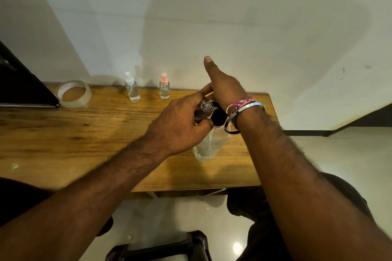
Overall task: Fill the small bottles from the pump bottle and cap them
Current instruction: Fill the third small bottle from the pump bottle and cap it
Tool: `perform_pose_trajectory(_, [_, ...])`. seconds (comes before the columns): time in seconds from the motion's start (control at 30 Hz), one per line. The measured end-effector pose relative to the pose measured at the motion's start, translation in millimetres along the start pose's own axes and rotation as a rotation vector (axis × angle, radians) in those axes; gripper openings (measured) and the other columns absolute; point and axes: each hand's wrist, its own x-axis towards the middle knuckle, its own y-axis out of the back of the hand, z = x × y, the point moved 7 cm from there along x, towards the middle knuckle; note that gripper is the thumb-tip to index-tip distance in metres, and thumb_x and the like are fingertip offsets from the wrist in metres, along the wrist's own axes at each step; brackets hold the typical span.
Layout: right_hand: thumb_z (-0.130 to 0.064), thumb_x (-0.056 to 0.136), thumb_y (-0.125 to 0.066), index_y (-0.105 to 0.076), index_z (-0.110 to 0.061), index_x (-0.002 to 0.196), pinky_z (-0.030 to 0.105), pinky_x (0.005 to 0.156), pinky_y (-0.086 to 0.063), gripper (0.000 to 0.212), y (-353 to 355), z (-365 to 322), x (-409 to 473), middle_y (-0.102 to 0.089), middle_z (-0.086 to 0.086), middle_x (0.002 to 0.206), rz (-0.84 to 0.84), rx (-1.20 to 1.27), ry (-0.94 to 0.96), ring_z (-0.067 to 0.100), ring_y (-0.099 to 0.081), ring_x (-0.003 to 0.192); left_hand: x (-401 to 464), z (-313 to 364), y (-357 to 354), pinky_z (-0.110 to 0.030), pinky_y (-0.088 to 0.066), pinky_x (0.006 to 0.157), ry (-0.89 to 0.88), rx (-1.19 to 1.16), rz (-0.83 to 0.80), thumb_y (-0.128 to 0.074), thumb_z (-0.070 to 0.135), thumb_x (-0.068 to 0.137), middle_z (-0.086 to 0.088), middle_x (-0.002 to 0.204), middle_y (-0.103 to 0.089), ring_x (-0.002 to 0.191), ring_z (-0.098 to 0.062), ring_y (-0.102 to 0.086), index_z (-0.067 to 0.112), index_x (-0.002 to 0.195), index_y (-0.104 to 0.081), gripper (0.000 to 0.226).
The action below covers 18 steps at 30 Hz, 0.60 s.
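So the left hand (180,125) has its fingers curled round a small clear uncapped plastic bottle (204,109), tilted, its threaded neck right up against the black pump head (218,115) of the big clear pump bottle (210,144). The right hand (224,87) rests on that pump head just beside the grip, thumb sticking straight out; fingers hidden, can't tell how they lie. Well beyond the grip, a white-capped spray bottle (131,88) and a pink-capped one (164,88) stand on the wooden table (84,133).
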Motion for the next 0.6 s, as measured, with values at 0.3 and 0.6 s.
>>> perform_pose_trajectory(0.3, [-0.073,0.096,-0.024,-0.075,-0.011,0.079,0.039,0.084,-0.052,0.082,-0.1,-5.9,-1.0,-0.072,0.008,0.079,0.042,-0.104,0.077,0.025,-0.069,0.078,-0.5,-2.3,-0.4,-0.022,-0.050,0.073,0.012,0.005,-0.004,-0.061,0.043,0.081,0.009,0.101,-0.070,0.088,-0.004,-0.065,0.023,0.128,-0.065,0.051])
perform_pose_trajectory(0.6, [-0.080,0.089,-0.035,-0.077,-0.012,0.073,0.048,0.091,-0.055,0.081,2.3,2.2,1.9,-0.076,0.009,0.077,-0.002,0.096,-0.038,0.029,-0.073,0.080,-0.8,3.9,3.4,-0.006,-0.043,0.070,-0.006,0.005,-0.004,-0.070,0.027,0.088,0.013,0.100,-0.068,0.086,0.005,-0.063,0.025,0.140,-0.058,0.053])
